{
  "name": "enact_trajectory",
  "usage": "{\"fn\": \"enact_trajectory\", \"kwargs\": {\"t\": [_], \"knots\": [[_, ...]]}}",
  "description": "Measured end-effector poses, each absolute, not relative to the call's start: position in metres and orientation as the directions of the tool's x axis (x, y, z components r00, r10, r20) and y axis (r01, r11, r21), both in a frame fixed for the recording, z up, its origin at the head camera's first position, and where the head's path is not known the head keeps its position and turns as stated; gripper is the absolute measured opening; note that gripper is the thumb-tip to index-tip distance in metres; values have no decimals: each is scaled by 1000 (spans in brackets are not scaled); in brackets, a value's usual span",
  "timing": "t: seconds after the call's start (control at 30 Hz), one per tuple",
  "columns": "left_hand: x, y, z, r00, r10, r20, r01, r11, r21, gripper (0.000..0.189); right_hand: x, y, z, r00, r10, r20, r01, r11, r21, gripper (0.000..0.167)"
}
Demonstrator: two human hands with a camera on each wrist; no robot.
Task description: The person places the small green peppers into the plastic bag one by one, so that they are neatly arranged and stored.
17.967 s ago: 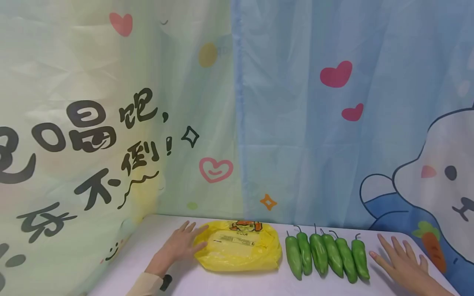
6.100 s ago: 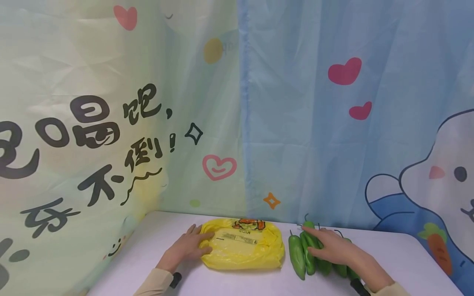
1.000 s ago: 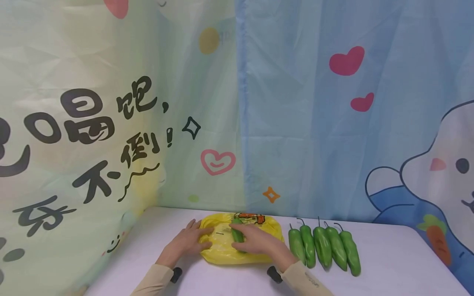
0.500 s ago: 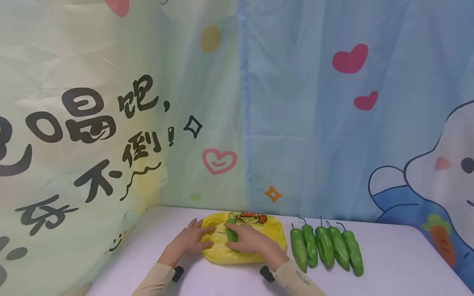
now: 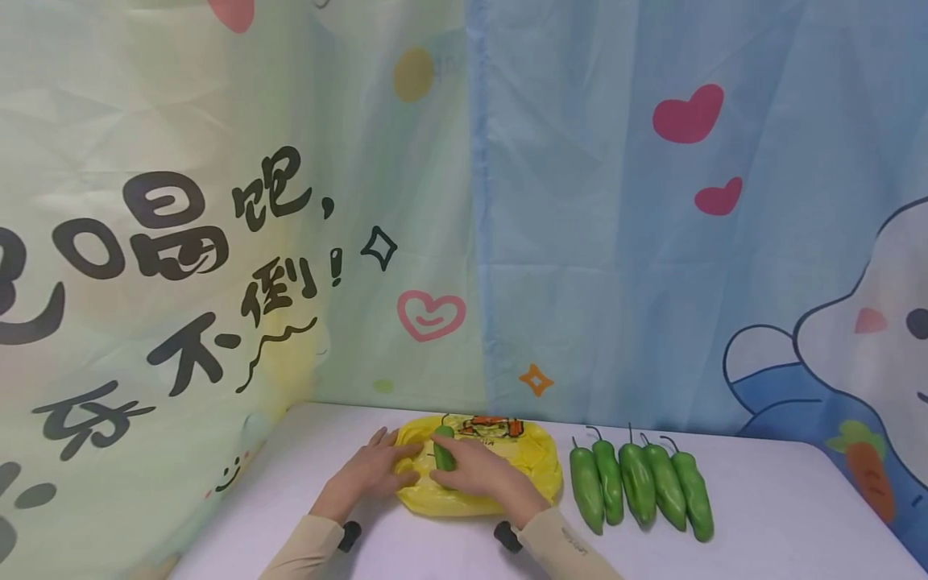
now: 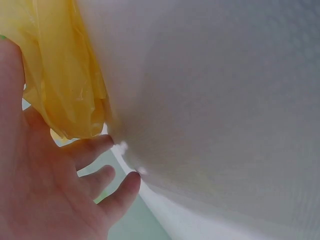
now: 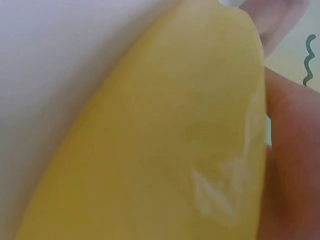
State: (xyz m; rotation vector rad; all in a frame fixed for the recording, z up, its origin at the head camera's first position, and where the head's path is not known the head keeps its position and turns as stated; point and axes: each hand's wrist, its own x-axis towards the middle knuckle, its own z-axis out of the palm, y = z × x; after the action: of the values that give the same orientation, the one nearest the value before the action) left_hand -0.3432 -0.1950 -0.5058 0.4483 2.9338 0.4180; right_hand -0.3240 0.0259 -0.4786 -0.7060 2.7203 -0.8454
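Observation:
A yellow plastic bag [image 5: 540,463] with a printed orange picture lies flat on the table, wrapped over something broad. Above its left half my right hand [image 5: 478,471] grips a green pepper [image 5: 444,451] between thumb and fingers, stem pointing away from me. My left hand [image 5: 368,469] rests against the bag's left edge, its fingers spread. In the left wrist view that hand [image 6: 55,195] has loose fingers beside the bag's folded side [image 6: 65,70]. The bag's side [image 7: 150,150] fills most of the right wrist view, where the held pepper is hidden.
Several green peppers [image 5: 638,487] lie side by side to the right of the bag, stems toward the back. A white table [image 5: 783,515] carries everything. Printed curtains [image 5: 565,242] stand along its far and left sides.
Since the oldest frame, the right hand has taken the rightmost pepper from the row and carried it over the bag. Over the last second it has shifted left; the left hand stays at the bag's edge.

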Motion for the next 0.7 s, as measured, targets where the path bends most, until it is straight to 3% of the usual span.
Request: {"fn": "enact_trajectory", "kwargs": {"t": [0.7], "knots": [[-343, -195, -508, -951, 294, -100, 250, 916, 312, 55, -319, -9, -486, -942, -337, -3, -290, 814, -503, 64]]}}
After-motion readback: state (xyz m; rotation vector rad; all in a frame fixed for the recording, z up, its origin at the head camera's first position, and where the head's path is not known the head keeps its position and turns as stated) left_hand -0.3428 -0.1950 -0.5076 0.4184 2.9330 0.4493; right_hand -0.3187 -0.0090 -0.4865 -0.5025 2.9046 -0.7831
